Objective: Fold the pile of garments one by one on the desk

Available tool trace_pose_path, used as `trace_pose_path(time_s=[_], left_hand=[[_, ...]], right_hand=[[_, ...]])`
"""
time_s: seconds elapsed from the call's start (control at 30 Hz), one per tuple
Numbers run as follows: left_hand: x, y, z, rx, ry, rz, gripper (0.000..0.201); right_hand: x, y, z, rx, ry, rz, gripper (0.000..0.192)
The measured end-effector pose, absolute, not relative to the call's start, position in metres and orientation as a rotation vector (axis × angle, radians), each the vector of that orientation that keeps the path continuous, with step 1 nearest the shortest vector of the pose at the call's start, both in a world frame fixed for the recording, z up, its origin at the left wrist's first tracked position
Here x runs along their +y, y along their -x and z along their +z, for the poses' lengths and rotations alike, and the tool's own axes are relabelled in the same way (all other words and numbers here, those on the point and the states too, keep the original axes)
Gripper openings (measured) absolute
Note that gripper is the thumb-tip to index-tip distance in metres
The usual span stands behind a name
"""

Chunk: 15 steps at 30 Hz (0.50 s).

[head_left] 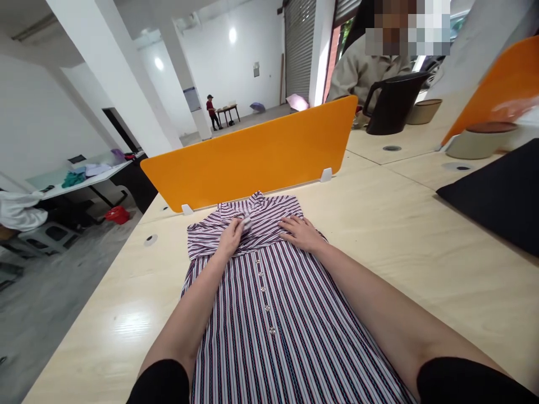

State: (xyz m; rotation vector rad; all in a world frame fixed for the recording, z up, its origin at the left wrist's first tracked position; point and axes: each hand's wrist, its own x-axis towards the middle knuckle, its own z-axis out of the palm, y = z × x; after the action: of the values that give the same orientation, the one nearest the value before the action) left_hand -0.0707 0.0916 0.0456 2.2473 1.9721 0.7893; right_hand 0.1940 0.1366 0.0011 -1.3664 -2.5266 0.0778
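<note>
A striped dress (290, 303) in white, dark and reddish lines lies spread on the light wooden table, its collar toward the orange divider. Small buttons run down the middle of its skirt. On the left of the bodice, my left hand (231, 237) is closed, with a small pale piece of cloth (246, 223) pinched at its fingertips. Whether that piece belongs to the dress I cannot tell. My right hand (302, 232) rests flat on the right side of the bodice, palm down, fingers apart, holding nothing.
An orange divider (252, 154) stands across the table (379, 235) just beyond the collar. At the right are a black flat object (501, 196), a dark pitcher (389, 106) and beige containers (480, 140). Behind the pitcher sits a person (357, 70); another person (211, 112) stands far back.
</note>
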Motion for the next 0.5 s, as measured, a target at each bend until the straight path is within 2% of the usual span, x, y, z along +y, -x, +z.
trace_pose_path(time_s=[0.13,0.3,0.5], left_hand=[[0.075,0.085,0.037,2.101,-2.292,0.675,0.04],[0.066,0.118,0.027,2.313,-2.153,0.201,0.058],[0.039,0.116,0.031,2.404,-2.13,0.214,0.07]], right_hand=[[0.136,-0.194,0.001,-2.524,1.378,0.089,0.055],[0.138,-0.191,-0.004,-2.543,1.401,0.077,0.059],[0.147,-0.196,-0.024,-2.526,1.336,0.081,0.056]])
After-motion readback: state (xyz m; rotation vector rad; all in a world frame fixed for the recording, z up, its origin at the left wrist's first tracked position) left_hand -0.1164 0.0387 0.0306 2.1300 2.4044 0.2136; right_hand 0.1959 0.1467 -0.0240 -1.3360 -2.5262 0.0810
